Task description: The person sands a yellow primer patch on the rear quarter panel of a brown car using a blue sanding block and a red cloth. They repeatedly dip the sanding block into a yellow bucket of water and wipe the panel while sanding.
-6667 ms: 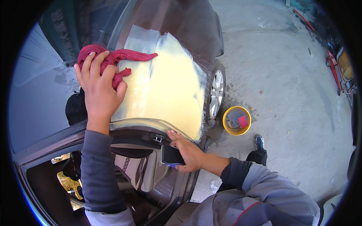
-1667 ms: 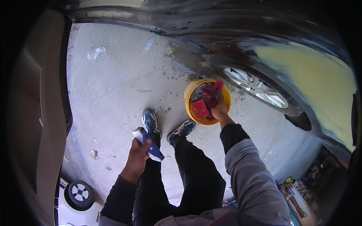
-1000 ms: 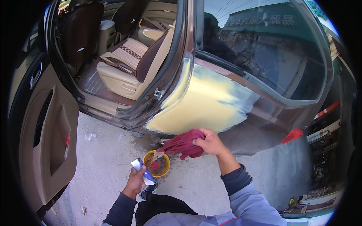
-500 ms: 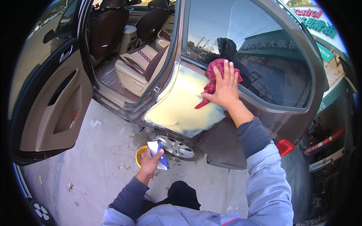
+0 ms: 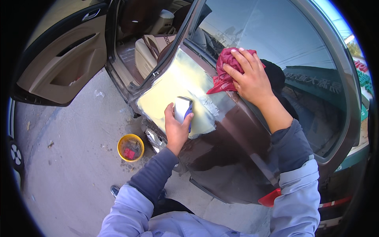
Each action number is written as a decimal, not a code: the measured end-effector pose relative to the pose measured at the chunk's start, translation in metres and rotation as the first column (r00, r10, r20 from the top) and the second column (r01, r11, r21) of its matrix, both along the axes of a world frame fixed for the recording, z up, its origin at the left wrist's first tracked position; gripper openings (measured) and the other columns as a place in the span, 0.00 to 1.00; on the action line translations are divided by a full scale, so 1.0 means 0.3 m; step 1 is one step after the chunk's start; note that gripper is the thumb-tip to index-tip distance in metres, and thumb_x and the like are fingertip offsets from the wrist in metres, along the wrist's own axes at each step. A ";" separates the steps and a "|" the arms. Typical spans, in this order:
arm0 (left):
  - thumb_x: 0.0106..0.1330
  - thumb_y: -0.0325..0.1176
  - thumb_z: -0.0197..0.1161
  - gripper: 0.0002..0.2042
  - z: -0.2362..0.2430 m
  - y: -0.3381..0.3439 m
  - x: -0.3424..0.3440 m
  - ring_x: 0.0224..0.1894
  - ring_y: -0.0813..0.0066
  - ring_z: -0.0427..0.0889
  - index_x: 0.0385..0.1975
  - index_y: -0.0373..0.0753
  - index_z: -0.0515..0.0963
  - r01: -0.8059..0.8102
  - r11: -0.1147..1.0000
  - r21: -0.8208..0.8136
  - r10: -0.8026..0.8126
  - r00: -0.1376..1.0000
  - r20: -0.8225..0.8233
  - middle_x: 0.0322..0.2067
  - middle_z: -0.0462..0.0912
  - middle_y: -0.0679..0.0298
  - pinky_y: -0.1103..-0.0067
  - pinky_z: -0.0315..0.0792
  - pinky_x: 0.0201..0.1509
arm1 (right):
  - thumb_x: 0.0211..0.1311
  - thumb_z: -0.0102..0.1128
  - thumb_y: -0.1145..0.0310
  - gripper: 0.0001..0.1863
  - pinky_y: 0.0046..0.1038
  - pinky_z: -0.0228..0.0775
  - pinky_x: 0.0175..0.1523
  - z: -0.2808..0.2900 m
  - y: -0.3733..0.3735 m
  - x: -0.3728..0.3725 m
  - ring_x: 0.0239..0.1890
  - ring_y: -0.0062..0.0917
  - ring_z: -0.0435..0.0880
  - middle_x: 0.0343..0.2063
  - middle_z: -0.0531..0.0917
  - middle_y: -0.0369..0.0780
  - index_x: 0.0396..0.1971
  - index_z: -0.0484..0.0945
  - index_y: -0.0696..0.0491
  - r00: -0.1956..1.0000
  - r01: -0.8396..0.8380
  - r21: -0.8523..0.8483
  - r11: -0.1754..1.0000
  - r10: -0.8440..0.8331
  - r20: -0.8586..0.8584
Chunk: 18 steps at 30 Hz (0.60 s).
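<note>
Holding cloth (image 5: 222, 83) over btm window edge (image 5: 202, 52), R hand (image 5: 254, 82)

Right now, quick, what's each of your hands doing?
Left hand: closed around a blue-and-white block, over the pale yellow patch.
Right hand: holding a bunched red cloth by the car window.

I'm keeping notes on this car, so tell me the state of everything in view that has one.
Car door, wide open
Car panel, partly coated pale yellow
Window, glass in place
Blue-and-white block, held in left hand over the car panel
Red cloth, bunched under right hand
Yellow bucket, upright, red block inside
</note>
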<state>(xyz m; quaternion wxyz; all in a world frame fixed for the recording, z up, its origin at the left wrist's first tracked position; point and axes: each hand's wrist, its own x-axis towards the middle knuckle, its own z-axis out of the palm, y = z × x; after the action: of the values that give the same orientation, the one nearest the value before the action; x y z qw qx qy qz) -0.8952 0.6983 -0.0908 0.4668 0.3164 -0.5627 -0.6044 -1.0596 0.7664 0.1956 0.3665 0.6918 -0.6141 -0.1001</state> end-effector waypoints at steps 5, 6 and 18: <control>0.70 0.34 0.74 0.34 -0.008 0.181 -0.087 0.71 0.38 0.72 0.72 0.28 0.69 -0.245 0.951 -0.190 0.256 0.966 0.034 0.68 0.71 0.36 0.62 0.68 0.76 | 0.54 0.74 0.68 0.28 0.61 0.60 0.77 -0.052 -0.015 -0.001 0.77 0.46 0.67 0.71 0.73 0.46 0.58 0.86 0.41 1.000 -0.023 -0.025 0.999 0.024 0.004; 0.71 0.32 0.72 0.34 -0.005 0.219 -0.085 0.71 0.35 0.71 0.75 0.28 0.66 -0.215 0.948 -0.236 0.243 0.965 0.099 0.70 0.68 0.32 0.61 0.67 0.76 | 0.54 0.74 0.67 0.28 0.61 0.59 0.77 -0.058 -0.020 0.004 0.77 0.46 0.67 0.71 0.73 0.46 0.59 0.86 0.42 1.000 -0.009 -0.012 1.000 0.010 0.010; 0.74 0.43 0.68 0.34 0.071 -0.119 -0.124 0.70 0.36 0.74 0.75 0.31 0.69 -0.230 0.954 -0.191 0.262 0.951 0.164 0.70 0.70 0.32 0.65 0.70 0.75 | 0.56 0.78 0.51 0.36 0.65 0.49 0.80 -0.114 -0.030 0.018 0.81 0.48 0.58 0.75 0.67 0.49 0.66 0.80 0.40 0.999 0.030 0.022 0.999 -0.031 0.013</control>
<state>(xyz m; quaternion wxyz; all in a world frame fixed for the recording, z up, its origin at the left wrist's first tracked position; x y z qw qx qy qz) -0.9322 0.6627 -0.0694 0.5088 0.3988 -0.6097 -0.4587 -1.0541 0.7575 0.1613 0.3533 0.6870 -0.6258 -0.1079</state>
